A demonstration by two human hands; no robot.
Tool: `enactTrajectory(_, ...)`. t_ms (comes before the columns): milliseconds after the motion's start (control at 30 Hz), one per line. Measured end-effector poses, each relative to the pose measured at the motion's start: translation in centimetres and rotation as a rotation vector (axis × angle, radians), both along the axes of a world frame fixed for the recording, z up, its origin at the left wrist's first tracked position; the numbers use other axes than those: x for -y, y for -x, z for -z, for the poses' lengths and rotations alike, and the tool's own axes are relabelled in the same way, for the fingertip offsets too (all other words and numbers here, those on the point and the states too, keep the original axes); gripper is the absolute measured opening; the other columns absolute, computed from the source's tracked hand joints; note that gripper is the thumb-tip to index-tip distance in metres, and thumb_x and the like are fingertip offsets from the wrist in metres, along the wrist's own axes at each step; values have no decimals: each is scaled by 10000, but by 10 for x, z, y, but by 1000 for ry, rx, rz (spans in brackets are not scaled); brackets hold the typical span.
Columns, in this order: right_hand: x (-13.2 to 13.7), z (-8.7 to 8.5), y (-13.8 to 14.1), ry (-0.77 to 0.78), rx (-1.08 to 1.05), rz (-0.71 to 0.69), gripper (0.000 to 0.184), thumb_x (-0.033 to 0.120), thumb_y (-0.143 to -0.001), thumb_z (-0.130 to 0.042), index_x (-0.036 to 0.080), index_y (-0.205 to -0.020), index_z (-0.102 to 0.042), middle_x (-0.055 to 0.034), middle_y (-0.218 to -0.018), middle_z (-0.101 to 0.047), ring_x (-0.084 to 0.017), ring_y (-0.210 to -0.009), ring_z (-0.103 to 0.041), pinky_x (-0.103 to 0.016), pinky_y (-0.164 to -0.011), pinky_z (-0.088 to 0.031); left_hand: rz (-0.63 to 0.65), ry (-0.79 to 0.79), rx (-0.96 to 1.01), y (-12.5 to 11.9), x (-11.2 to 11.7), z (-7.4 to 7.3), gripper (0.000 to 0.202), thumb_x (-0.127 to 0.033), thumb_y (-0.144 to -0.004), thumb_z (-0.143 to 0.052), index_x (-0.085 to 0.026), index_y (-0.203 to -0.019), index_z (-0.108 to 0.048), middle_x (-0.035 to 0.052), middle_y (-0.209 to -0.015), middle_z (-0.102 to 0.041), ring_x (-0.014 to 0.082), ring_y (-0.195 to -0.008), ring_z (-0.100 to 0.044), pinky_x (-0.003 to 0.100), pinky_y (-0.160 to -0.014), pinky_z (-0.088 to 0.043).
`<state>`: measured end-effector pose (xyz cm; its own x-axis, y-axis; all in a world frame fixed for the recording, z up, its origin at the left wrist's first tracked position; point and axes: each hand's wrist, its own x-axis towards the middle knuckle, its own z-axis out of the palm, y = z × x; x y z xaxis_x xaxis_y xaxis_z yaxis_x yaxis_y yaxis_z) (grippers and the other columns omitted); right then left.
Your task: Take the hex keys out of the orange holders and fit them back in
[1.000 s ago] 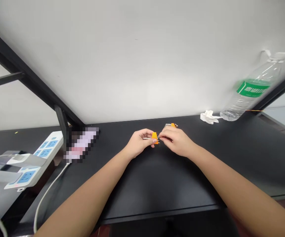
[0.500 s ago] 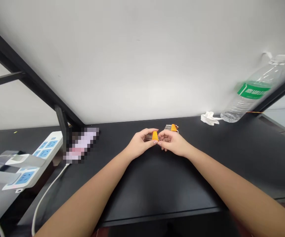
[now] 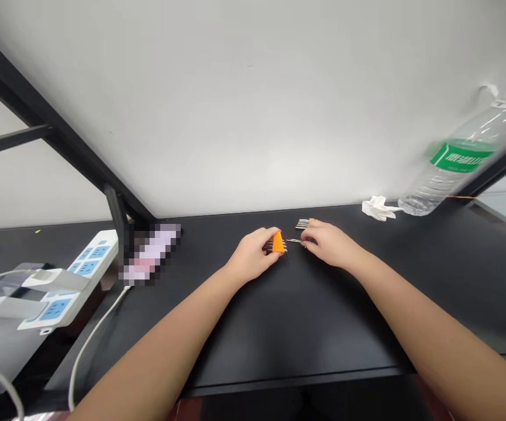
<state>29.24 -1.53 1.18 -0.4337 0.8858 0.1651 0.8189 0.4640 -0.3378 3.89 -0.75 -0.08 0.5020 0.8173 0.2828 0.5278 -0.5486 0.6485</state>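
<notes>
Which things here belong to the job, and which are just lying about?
In use:
orange holder with rods, in left hand
thin metal piece, in right hand
likely second rod holder, behind right hand

Lying about:
bottle
crumpled tissue
power strip
pixelated object

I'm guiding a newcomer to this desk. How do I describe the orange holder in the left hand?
At the black desk below the pale wall, find the left hand near the middle. Gripped in it is the orange holder, thin rods sticking out. A second orange piece lies farther back, partly behind the right hand; this one the left hand grips.
</notes>
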Motion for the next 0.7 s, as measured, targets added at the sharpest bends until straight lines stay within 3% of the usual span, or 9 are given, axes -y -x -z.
enactTrajectory(300, 1, 11, 9, 1, 96, 19, 103, 154, -932, -584, 197, -875, -658, -93, -980, -703, -235, -887, -659, -343, -711, -484, -4, 13, -9, 2, -3, 2, 418, -349, -840, -731, -265, -1242, -650, 27, -973, -634, 179, -849, -630, 296, -788, -532)
enactTrajectory(467, -1, 10, 8, 40, 77, 78, 113, 127, -916, -576, 207, -896, -653, -70, -883, -715, -229, -819, -660, -331, -683, -459, 4, 11, -5, 2, -4, 2, 427, -352, -838, -735, -266, -1249, -655, 23, -969, -630, 175, -850, -633, 287, -786, -525)
enactTrajectory(700, 4, 1, 12, 95, 129, 96, 151, 103, -862, -604, 203, -749, -610, -67, -786, -694, -203, -675, -627, -306, -579, -387, -2, 3, -13, 2, -5, 3, 445, -354, -833, -743, -265, -1260, -657, 23, -965, -630, 178, -848, -633, 296, -799, -516)
